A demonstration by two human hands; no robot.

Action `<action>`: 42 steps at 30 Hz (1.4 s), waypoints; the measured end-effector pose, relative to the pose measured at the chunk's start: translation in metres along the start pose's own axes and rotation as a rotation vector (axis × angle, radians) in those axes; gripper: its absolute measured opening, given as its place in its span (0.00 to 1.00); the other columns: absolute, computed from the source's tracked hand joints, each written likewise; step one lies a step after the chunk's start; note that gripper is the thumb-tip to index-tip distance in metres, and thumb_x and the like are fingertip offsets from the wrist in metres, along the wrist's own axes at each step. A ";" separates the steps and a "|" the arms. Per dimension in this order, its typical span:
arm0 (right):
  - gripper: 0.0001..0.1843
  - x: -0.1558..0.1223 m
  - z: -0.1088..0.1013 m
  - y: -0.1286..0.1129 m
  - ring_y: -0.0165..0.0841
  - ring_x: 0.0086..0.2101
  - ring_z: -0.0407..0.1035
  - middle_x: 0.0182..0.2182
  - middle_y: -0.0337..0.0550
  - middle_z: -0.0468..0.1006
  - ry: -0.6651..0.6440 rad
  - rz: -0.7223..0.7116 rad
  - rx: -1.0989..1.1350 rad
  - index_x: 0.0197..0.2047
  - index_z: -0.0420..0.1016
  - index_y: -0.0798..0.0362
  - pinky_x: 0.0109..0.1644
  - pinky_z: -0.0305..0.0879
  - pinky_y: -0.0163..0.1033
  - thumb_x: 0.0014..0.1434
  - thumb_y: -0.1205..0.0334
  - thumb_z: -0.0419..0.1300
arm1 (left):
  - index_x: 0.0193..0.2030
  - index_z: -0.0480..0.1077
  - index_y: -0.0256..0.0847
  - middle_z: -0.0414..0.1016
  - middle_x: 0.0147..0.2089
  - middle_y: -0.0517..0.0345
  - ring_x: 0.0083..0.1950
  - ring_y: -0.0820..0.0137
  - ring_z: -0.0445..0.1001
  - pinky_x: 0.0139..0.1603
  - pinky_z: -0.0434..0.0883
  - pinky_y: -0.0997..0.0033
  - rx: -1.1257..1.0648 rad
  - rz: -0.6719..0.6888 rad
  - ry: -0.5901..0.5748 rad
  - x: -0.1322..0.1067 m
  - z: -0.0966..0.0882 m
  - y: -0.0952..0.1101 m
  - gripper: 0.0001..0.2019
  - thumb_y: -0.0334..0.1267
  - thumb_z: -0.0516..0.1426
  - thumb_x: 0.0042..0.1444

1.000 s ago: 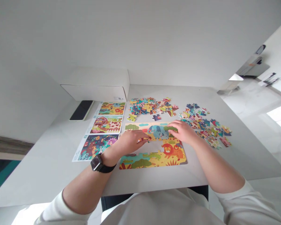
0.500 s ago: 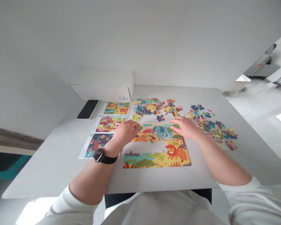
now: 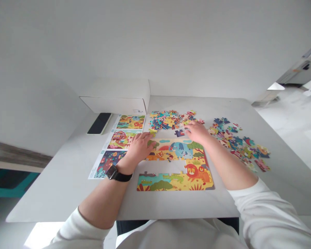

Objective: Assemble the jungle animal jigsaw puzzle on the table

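Observation:
A partly joined jigsaw puzzle [image 3: 171,186] lies on the table, with an elephant along its top, lions at the right and crocodiles along the bottom. My left hand [image 3: 142,148], a black watch on its wrist, rests over the puzzle's upper left corner, fingers stretched out. A yellow-green puzzle piece [image 3: 152,131] lies at its fingertips. Beyond the puzzle's top edge, my right hand [image 3: 197,132] reaches to the pile of loose pieces [image 3: 168,121], its fingers apart. Just left of that hand is a dark blue piece [image 3: 179,133]. The right fingertips are partly hidden.
A second scatter of loose pieces [image 3: 234,140] spreads along the right. On the left lie a picture sheet [image 3: 95,169] with three scenes and a phone [image 3: 100,123]. A white box [image 3: 111,103] stands behind them, against the wall.
My right hand has moved from the puzzle's upper right edge up and left to the loose pieces. The left hand stays at the upper left corner, its fingers flatter. The view has shifted slightly.

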State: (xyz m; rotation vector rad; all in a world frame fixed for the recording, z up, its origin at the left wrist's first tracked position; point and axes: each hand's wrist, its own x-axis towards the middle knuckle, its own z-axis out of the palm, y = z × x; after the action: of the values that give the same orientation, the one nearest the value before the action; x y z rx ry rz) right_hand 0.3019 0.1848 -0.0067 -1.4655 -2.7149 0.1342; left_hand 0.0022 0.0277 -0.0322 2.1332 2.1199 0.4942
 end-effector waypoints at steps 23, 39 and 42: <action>0.20 0.004 0.001 0.041 0.49 0.61 0.74 0.62 0.55 0.81 0.050 0.224 0.055 0.63 0.81 0.51 0.70 0.67 0.52 0.70 0.61 0.63 | 0.66 0.78 0.44 0.74 0.72 0.44 0.71 0.46 0.71 0.74 0.68 0.40 0.040 0.042 -0.018 -0.001 0.002 -0.003 0.22 0.49 0.54 0.74; 0.22 0.001 0.002 0.038 0.58 0.65 0.71 0.72 0.61 0.72 0.011 0.310 0.017 0.62 0.84 0.50 0.69 0.68 0.61 0.72 0.51 0.61 | 0.65 0.79 0.46 0.74 0.72 0.45 0.71 0.46 0.72 0.74 0.68 0.41 0.021 0.062 -0.021 -0.002 0.004 -0.006 0.22 0.50 0.54 0.73; 0.22 0.000 0.000 0.037 0.58 0.64 0.71 0.71 0.61 0.72 0.006 0.315 0.029 0.62 0.84 0.50 0.69 0.69 0.59 0.71 0.52 0.63 | 0.65 0.79 0.47 0.74 0.72 0.45 0.70 0.46 0.73 0.74 0.68 0.41 0.025 0.066 -0.026 -0.002 0.003 -0.006 0.21 0.50 0.54 0.73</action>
State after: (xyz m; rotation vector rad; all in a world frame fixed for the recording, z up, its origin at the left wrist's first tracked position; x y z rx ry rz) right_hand 0.3323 0.2050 -0.0109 -1.8689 -2.4458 0.1807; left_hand -0.0025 0.0268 -0.0375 2.2164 2.0591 0.4453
